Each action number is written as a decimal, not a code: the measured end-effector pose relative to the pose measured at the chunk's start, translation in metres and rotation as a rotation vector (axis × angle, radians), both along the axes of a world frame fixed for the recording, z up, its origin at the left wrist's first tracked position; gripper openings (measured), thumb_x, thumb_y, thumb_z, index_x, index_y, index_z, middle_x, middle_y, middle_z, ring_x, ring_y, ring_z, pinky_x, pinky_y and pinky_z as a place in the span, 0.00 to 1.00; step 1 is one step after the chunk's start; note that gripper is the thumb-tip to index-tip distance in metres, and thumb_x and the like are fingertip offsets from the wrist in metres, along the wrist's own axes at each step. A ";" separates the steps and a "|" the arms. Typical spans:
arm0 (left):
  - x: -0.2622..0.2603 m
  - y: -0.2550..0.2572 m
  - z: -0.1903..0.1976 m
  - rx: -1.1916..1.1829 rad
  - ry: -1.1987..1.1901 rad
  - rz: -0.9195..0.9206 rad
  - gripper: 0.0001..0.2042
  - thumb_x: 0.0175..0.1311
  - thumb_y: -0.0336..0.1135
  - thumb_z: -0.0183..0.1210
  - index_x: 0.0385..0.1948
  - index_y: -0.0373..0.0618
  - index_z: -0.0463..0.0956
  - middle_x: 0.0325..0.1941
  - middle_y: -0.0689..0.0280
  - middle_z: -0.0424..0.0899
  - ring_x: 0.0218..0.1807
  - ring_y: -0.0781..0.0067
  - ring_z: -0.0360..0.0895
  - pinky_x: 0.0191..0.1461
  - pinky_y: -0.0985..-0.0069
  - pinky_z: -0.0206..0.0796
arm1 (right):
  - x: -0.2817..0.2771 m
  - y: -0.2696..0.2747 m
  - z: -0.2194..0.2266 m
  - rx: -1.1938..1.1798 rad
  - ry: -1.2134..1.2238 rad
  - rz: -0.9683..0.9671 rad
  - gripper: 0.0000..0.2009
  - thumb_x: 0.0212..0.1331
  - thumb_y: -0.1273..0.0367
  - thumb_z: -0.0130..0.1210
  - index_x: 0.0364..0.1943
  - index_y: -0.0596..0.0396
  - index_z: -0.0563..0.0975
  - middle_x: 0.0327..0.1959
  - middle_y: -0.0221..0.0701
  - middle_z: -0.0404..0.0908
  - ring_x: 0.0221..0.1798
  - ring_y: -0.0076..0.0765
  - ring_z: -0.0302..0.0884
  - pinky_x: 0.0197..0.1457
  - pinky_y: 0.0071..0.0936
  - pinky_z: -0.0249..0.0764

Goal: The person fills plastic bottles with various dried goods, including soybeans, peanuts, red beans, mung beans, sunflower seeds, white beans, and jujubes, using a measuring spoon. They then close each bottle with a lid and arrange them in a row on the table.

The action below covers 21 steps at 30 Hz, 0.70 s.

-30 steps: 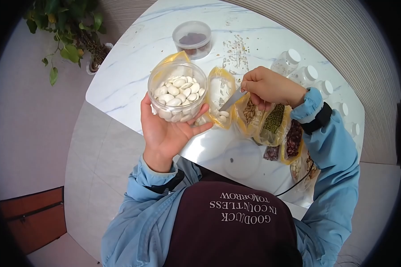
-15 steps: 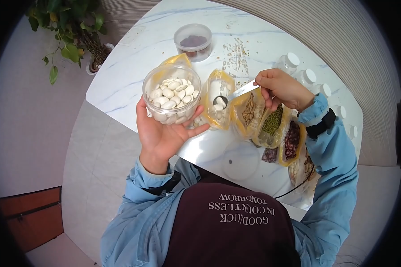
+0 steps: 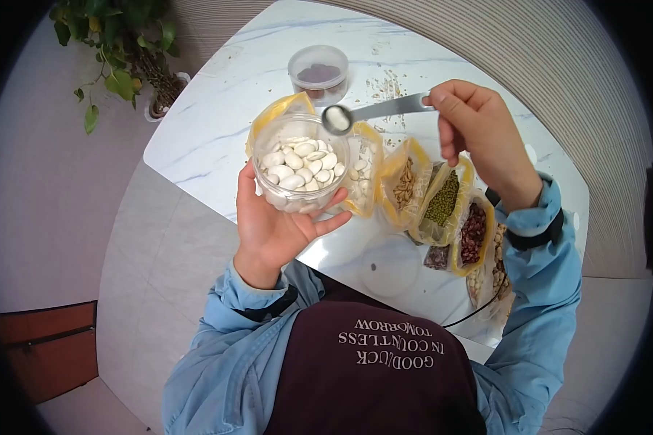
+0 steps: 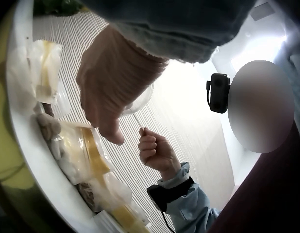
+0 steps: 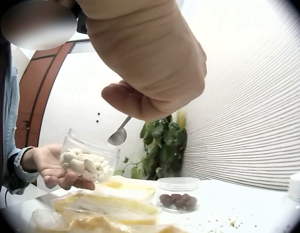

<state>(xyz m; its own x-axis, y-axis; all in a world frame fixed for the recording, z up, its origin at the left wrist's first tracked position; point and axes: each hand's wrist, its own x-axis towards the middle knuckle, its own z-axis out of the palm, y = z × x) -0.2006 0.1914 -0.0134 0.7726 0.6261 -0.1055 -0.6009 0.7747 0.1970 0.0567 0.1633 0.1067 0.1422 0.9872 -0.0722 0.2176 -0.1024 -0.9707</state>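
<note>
Head view: right hand [image 3: 479, 134] pinches a spoon [image 3: 388, 109] (white bean [image 3: 337, 118] aboard).

Bright light glares off the tabletop [image 3: 334, 252], while the left wrist view is dimmer, hazy and edge-warped.

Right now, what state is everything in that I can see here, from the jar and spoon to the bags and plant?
Jar: open, partly filled with white beans, held in the left hand
Spoon: raised near the jar's rim, something white in its bowl, held in the right hand
Tub: upright, dark pieces inside
White-bean bag: open
Green-bean bag: open
Plant: leafy, potted
</note>
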 end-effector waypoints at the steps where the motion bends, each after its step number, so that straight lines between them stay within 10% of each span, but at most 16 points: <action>1: 0.000 0.000 0.000 0.006 -0.012 -0.010 0.37 0.64 0.68 0.27 0.70 0.53 0.51 0.68 0.42 0.58 0.62 0.41 0.67 0.66 0.39 0.50 | -0.008 -0.004 -0.001 0.059 -0.031 0.025 0.09 0.65 0.68 0.50 0.35 0.59 0.78 0.17 0.25 0.74 0.15 0.17 0.69 0.17 0.14 0.66; 4: 0.003 -0.001 0.007 -0.023 0.131 0.002 0.37 0.63 0.67 0.29 0.68 0.54 0.54 0.66 0.52 0.64 0.59 0.43 0.70 0.61 0.38 0.58 | -0.028 -0.013 -0.010 0.321 -0.139 0.100 0.06 0.62 0.72 0.53 0.34 0.60 0.79 0.19 0.28 0.78 0.18 0.19 0.72 0.20 0.18 0.66; 8: 0.002 0.000 0.003 -0.011 0.054 -0.013 0.38 0.64 0.68 0.27 0.69 0.51 0.51 0.67 0.42 0.59 0.61 0.42 0.68 0.65 0.40 0.52 | -0.036 -0.015 -0.013 0.859 -0.664 0.104 0.04 0.59 0.73 0.56 0.34 0.59 0.79 0.18 0.32 0.75 0.18 0.27 0.73 0.22 0.21 0.66; 15: -0.001 0.000 0.003 -0.024 0.096 0.081 0.38 0.63 0.68 0.30 0.69 0.53 0.52 0.67 0.44 0.59 0.62 0.44 0.68 0.66 0.35 0.45 | 0.000 0.010 -0.035 0.558 -0.543 -0.106 0.06 0.60 0.71 0.55 0.32 0.61 0.80 0.15 0.30 0.75 0.17 0.20 0.68 0.21 0.21 0.65; 21: -0.006 0.002 0.000 -0.066 0.208 0.175 0.37 0.61 0.68 0.33 0.68 0.57 0.55 0.68 0.56 0.61 0.63 0.47 0.65 0.65 0.35 0.42 | 0.016 0.018 -0.071 0.292 -0.686 0.034 0.08 0.58 0.67 0.52 0.33 0.56 0.81 0.21 0.42 0.78 0.24 0.50 0.75 0.29 0.36 0.71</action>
